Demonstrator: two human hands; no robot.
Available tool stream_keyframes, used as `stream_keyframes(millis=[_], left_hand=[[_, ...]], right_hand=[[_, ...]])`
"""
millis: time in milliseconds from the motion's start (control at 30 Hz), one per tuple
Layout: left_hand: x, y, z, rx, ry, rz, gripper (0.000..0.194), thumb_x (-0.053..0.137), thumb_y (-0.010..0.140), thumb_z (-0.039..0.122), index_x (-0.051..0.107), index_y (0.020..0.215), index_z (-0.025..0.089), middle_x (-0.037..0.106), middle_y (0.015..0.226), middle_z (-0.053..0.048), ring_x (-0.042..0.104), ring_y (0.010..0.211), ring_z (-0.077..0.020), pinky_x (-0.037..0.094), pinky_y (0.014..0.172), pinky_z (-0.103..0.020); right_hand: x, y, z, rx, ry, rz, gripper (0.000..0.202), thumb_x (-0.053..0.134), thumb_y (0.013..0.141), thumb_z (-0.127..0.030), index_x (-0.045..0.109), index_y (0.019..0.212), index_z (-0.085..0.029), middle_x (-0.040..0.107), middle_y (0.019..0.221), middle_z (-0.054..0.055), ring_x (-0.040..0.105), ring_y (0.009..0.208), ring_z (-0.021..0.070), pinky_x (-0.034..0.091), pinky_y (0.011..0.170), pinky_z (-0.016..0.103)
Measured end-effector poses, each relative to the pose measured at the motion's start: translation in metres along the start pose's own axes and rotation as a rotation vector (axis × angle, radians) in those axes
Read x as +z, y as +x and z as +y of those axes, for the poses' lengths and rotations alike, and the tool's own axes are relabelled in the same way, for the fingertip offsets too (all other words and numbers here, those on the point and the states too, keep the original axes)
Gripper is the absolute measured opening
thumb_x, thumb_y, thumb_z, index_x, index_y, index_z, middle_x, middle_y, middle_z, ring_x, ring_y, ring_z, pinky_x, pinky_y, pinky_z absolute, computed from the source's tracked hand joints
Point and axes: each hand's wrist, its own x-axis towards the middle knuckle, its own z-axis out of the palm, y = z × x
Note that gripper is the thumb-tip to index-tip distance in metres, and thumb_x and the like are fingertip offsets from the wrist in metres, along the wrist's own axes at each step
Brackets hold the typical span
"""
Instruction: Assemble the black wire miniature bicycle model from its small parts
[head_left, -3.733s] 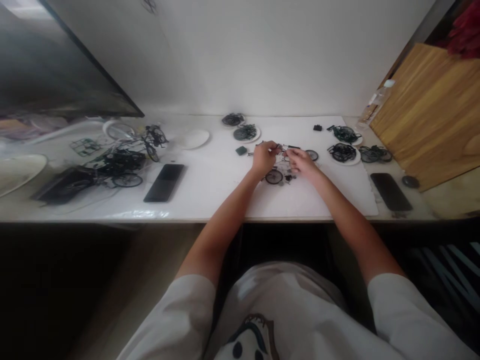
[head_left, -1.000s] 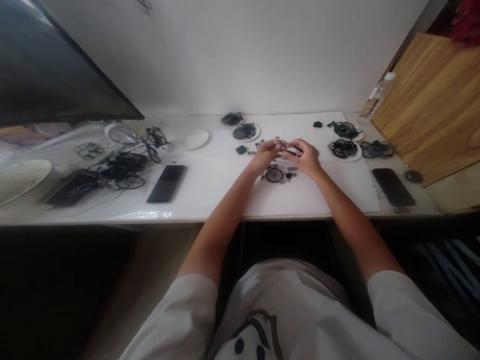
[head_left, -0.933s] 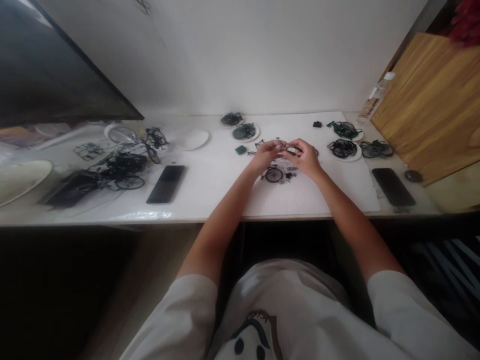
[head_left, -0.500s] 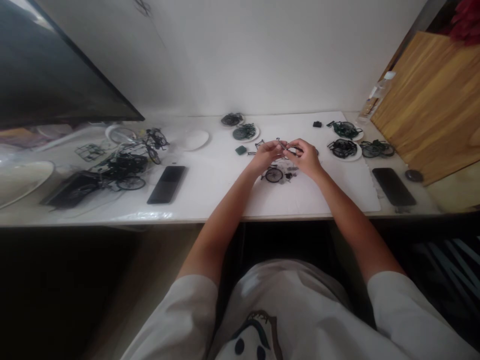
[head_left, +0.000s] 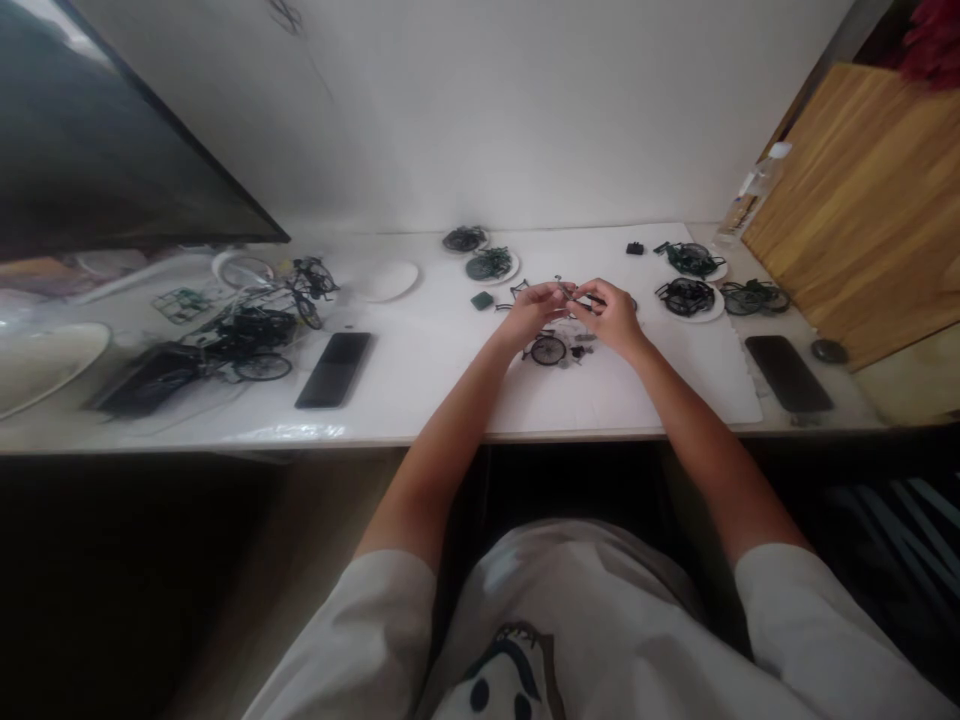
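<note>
My left hand [head_left: 536, 308] and my right hand [head_left: 611, 315] meet above the white board, fingertips pinched close together. Between them is a small, thin metallic and dark model bicycle part [head_left: 571, 295]; its exact kind is too small to tell. The right fingers also grip a slim dark piece at its other end. Just below the hands lies a toy bicycle wheel [head_left: 548, 350], with small dark parts [head_left: 580, 351] beside it. Left of my left hand are a thin dark frame piece [head_left: 504, 306], partly covered, and a green block [head_left: 482, 300].
White plates with dark bicycle parts stand at the back [head_left: 516, 268] and at the right [head_left: 721, 303]. Model bicycles [head_left: 255, 330] crowd the left. Phones [head_left: 334, 370] [head_left: 787, 373] lie on both sides. A water bottle [head_left: 752, 195] stands by a wooden panel [head_left: 862, 210].
Almost nothing differs. Both hands stay in the same place with the small part between the fingertips; only a slight shift of the view shows.
</note>
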Motion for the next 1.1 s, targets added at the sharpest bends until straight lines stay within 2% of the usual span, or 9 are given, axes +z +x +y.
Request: stream_keyframes(millis=[267,433,567,700,833,1000,1100], left_hand=[[0.0,-0.002,0.003,-0.014,0.015,-0.029,0.056,0.083,0.085,0.072,0.079,0.107,0.021,0.079,0.12,-0.012,0.078,0.112,-0.0236,0.061,0.105,-0.042],[0.001,-0.003,0.003,0.001,-0.013,-0.038,0.053,0.085,0.084,0.07,0.078,0.1,0.02,0.078,0.125,-0.013,0.077,0.112,-0.0227,0.061,0.103,-0.04],[0.0,-0.003,0.003,-0.012,0.017,-0.016,0.049,0.087,0.084,0.064,0.077,0.102,0.02,0.077,0.128,-0.013,0.076,0.112,-0.0219,0.06,0.103,-0.04],[-0.002,-0.002,0.0,0.005,0.035,0.006,0.041,0.089,0.084,0.057,0.077,0.097,0.02,0.074,0.136,-0.011,0.075,0.112,-0.0195,0.06,0.1,-0.037],[-0.005,0.0,-0.003,0.019,0.031,0.045,0.043,0.091,0.081,0.059,0.079,0.098,0.022,0.075,0.133,-0.009,0.075,0.108,-0.0171,0.058,0.093,-0.031],[-0.007,0.002,-0.006,0.036,0.054,0.121,0.052,0.091,0.078,0.065,0.081,0.103,0.021,0.08,0.117,-0.008,0.074,0.102,-0.0161,0.056,0.089,-0.028],[-0.007,0.003,-0.007,0.052,0.089,0.16,0.055,0.091,0.078,0.067,0.082,0.106,0.021,0.08,0.114,-0.009,0.073,0.1,-0.0162,0.055,0.086,-0.027]], right_hand=[[0.0,0.0,-0.001,0.042,0.029,-0.006,0.023,0.081,0.087,-0.037,0.067,0.097,-0.022,0.074,0.106,0.008,0.049,0.075,0.0136,0.039,0.061,0.023],[0.0,-0.001,-0.005,0.03,0.026,-0.008,0.02,0.079,0.088,-0.036,0.067,0.096,-0.022,0.074,0.102,0.007,0.046,0.072,0.0135,0.037,0.061,0.024],[-0.001,-0.001,-0.003,0.037,0.014,-0.004,0.022,0.08,0.088,-0.038,0.068,0.098,-0.022,0.073,0.103,0.006,0.044,0.07,0.0131,0.037,0.06,0.024],[0.0,0.0,0.0,0.005,0.003,0.007,0.024,0.079,0.091,-0.042,0.068,0.1,-0.022,0.074,0.105,0.008,0.053,0.076,0.0156,0.04,0.062,0.025],[0.0,-0.001,-0.001,-0.03,0.02,0.012,0.028,0.078,0.094,-0.047,0.066,0.103,-0.023,0.074,0.105,0.008,0.062,0.086,0.0184,0.048,0.069,0.026],[0.0,0.0,0.005,-0.047,-0.014,0.079,0.03,0.065,0.103,-0.055,0.062,0.105,-0.025,0.063,0.078,0.0,0.052,0.067,0.0157,0.044,0.066,0.028],[0.001,0.003,0.011,-0.096,-0.044,0.119,0.032,0.06,0.104,-0.057,0.06,0.101,-0.025,0.056,0.072,-0.003,0.05,0.066,0.0157,0.043,0.066,0.029]])
